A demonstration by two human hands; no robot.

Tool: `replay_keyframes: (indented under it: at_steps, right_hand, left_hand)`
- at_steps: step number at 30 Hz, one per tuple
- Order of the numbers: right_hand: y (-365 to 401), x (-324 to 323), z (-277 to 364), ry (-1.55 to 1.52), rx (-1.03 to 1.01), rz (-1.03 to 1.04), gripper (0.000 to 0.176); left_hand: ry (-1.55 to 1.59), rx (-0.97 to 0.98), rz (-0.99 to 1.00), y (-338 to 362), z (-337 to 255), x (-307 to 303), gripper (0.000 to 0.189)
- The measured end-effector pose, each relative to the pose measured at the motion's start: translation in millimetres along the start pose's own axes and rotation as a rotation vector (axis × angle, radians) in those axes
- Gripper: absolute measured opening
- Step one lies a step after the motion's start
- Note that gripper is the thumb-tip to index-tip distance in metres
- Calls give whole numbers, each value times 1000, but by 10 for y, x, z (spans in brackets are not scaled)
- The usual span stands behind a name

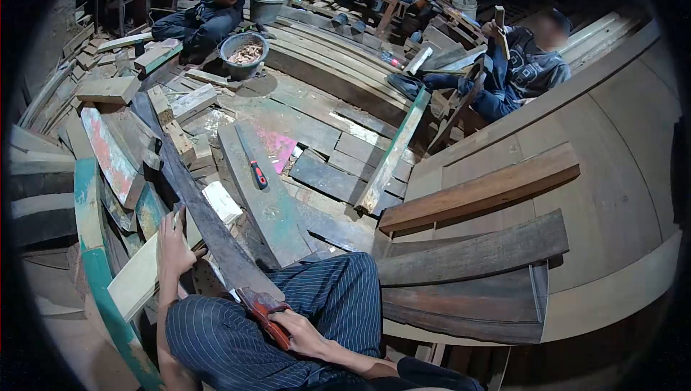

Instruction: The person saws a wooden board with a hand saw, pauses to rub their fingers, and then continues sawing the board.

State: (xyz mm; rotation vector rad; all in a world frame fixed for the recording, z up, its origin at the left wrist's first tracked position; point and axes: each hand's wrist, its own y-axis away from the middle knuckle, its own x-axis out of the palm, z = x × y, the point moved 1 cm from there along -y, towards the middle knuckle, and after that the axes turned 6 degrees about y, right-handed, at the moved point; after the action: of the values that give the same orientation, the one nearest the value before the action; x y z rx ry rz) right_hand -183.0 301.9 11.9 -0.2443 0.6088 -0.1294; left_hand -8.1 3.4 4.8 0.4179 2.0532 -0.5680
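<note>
My right hand (306,333) is closed round the reddish-brown handle of a handsaw (216,236). Its long dark blade slants away to the upper left, widest near the handle. Left of the blade, my left hand (175,247) grips a pale wooden board (137,283), fingers pointing away from me; part of the board is hidden under the hand. My knees in striped trousers (335,294) lie below the saw. Just beyond the blade is a short pale block (221,202). A wide grey plank (255,196) carries a tool with a red and black handle (258,175).
Painted offcuts (108,153) pile up at left. Curved planks (475,247) rest on a large wooden panel (619,146) at right. A green-edged beam (396,150) leans ahead. A bucket of wood scraps (245,54) stands farther back. Several people sit around, one (529,60) holding a wood piece.
</note>
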Motion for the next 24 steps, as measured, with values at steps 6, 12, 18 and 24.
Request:
replay_keyframes:
  at_steps: [6, 12, 18, 24]
  right_hand:
    - [0, 20, 9, 18, 38, 43, 42]
    - [0, 25, -28, 36, 15, 60, 44]
    - [56, 60, -75, 179, -62, 85, 44]
    - [103, 71, -83, 279, -55, 128, 54]
  left_hand:
    - [14, 0, 18, -7, -45, -49, 115]
    - [-10, -12, 14, -7, -47, -46, 115]
    - [-42, -2, 6, 3, -16, -25, 114]
    - [6, -17, 23, -13, -5, -14, 109]
